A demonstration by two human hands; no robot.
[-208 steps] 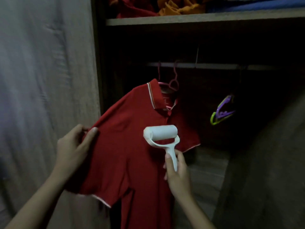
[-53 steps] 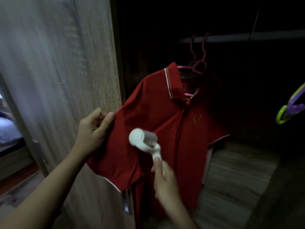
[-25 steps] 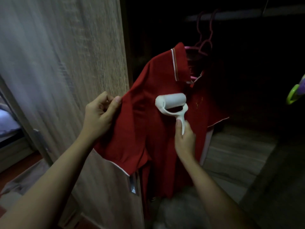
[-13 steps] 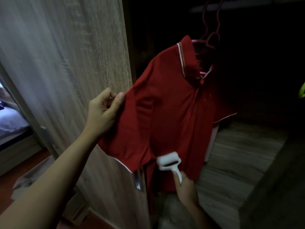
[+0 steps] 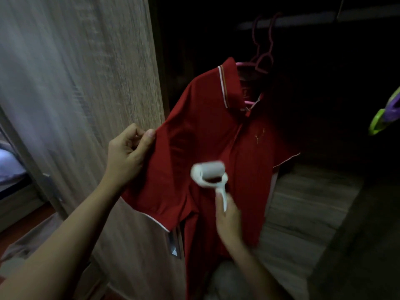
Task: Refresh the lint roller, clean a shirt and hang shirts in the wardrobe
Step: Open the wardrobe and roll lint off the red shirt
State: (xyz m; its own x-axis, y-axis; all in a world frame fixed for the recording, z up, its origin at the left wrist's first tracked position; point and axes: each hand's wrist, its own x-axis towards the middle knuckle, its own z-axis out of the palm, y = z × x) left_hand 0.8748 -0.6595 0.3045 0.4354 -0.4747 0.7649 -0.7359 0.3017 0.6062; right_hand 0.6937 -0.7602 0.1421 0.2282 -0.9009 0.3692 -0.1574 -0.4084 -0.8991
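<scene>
Left hand [image 5: 127, 152] pinches a hanging red shirt's [image 5: 194, 148] sleeve; right hand [image 5: 228, 215] grips a white lint roller [image 5: 208, 173] (blurred) against its front.

There is a single view, taken from a wide-angle camera worn on the person's head, looking forward and slightly down into an open, dim wardrobe at close range. Both forearms enter from the bottom edge, at about 7 and 6 o'clock, and the pale wood-grain wardrobe door [image 5: 82, 87] fills the frame from 8 to 11 o'clock, bowed by the lens. The red short-sleeved polo shirt [image 5: 201, 135] hangs at the centre, within arm's reach, while the dark metal hanging rail [image 5: 357, 17] crosses at 1 o'clock (edges are soft with motion blur). No second view overlaps this one.
</scene>
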